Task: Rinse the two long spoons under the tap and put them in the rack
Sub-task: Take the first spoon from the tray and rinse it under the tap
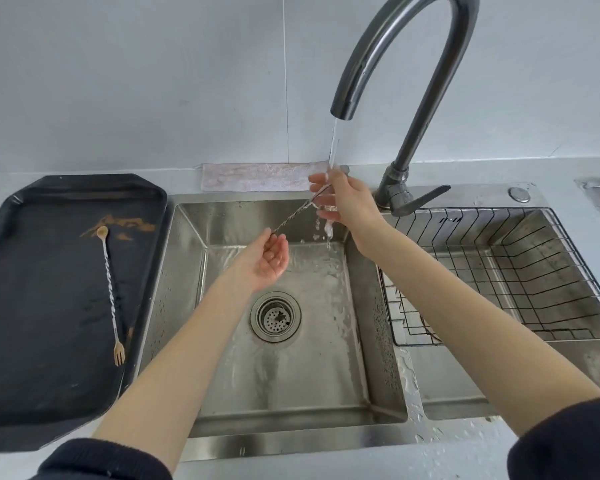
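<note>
Both hands hold one long twisted metal spoon (297, 212) over the steel sink (184, 271), slanting up to the right. My left hand (269, 259) pinches its lower end with the fingertips, palm up. My right hand (343, 202) grips its upper end directly under the running tap (342, 110); water splashes off my fingers and hides that end. A second long spoon (110, 292), with a wooden bowl and a small fork tip, lies on the black tray (32, 375) at the left. The wire rack (551, 306) sits empty in the right basin.
A pale cloth (253, 176) lies folded behind the sink against the wall. The tap's lever (420, 200) points right. The drain strainer (275, 317) is in the basin floor. Brown smears mark the tray near the spoon's bowl. Water drops cover the front counter edge.
</note>
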Demonstrator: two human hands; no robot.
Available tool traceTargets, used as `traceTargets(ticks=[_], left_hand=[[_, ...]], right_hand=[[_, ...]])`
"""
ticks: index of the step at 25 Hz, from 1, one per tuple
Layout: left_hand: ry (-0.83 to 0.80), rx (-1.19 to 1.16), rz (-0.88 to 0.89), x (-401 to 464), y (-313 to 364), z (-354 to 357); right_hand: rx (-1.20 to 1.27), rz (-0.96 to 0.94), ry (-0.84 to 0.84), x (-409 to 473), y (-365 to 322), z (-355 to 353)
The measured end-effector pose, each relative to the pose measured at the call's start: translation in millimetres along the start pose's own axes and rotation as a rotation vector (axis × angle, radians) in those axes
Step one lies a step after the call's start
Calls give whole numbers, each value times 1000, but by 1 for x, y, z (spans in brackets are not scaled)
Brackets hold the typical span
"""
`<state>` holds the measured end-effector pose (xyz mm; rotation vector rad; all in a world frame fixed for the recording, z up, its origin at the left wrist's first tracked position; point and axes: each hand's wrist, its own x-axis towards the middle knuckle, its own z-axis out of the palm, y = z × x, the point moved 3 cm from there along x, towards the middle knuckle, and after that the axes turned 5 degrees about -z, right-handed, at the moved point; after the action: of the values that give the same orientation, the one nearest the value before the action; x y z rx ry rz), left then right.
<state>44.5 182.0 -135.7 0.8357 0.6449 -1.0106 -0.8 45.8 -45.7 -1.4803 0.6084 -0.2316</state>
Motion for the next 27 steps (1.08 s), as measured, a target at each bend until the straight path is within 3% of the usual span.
traceTargets(ticks=[6,15,27], left_hand=[[110,61,76,2,6,-11],[193,141,46,30,-2,-31],[233,470,-65,72,-57,-65]], right_hand=[[69,40,107,-9,41,-27],[-648,144,-161,-23,127,-21],[-798,412,-384,-38,216,12]])
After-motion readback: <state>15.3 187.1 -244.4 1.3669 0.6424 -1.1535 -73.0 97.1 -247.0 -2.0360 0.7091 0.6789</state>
